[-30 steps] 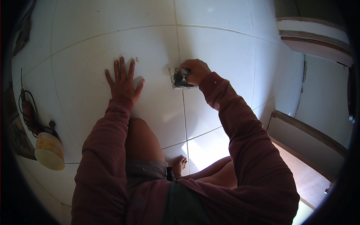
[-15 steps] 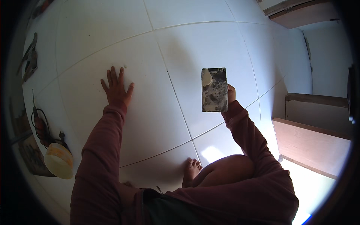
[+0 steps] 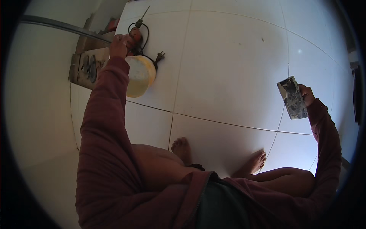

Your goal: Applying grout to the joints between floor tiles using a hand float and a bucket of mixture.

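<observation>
- the right hand point(image 3: 307, 94) is closed on a flat block point(image 3: 292, 100), gripping it from the right side; the block is out on the right, held apart from the person's body.
- the block's dark face, smeared with pale paste, shows; its long axis slants from far left to near right.
- the left hand point(image 3: 119, 46) is out at the far left with fingers curled, beside a pale yellow tub point(image 3: 150, 71) and an orange power tool point(image 3: 135, 35). it is dim there, so i cannot tell whether it grips either one.
- the block lies well apart from the tub, to its right and a little nearer; the right hand has the block, while the left hand is much closer to the tub.
- a plug point(image 3: 160, 57) lies just right of the tub on the white floor point(image 3: 228, 72).
- two bare feet point(image 3: 182, 149) stand between the arms, nearer than both hands.
</observation>
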`<action>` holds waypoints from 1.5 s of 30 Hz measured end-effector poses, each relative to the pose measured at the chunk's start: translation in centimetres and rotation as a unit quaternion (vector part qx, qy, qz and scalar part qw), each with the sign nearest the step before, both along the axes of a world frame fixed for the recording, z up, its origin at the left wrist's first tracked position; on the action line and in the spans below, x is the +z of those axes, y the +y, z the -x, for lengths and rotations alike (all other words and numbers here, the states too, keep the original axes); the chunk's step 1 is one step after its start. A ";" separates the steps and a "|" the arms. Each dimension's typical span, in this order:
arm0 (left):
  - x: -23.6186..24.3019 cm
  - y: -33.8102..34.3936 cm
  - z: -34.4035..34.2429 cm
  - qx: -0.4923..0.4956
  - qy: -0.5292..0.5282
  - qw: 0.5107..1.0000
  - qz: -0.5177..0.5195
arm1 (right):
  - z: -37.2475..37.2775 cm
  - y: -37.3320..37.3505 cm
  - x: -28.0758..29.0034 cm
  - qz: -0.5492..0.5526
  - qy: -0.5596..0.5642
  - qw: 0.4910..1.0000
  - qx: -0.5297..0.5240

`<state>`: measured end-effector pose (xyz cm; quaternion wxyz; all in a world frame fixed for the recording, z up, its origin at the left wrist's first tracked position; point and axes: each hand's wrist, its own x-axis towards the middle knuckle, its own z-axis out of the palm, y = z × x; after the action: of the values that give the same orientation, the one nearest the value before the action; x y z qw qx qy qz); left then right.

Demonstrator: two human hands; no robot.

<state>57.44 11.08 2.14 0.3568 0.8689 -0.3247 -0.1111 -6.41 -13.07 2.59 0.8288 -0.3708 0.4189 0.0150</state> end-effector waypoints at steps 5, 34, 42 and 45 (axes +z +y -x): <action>-7.0 21.7 -8.1 0.199 0.088 0.936 -0.278 | -7.8 2.5 -1.3 -0.006 -0.068 0.998 0.017; -1.1 -10.2 26.0 -0.273 0.445 0.853 -0.015 | -12.6 11.9 -1.3 0.751 0.000 0.568 0.336; -1.2 -11.3 25.8 -0.283 0.419 0.862 -0.027 | -8.5 12.8 -1.6 0.694 0.126 0.490 0.512; -2.8 -10.8 25.4 -0.266 0.421 0.867 -0.004 | -5.2 12.6 -1.3 0.637 0.150 0.592 0.471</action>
<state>32.05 0.29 -0.63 0.4128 0.6214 -0.3621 -0.5589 -1.19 -0.42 1.28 0.1845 -0.9423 0.2070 0.1877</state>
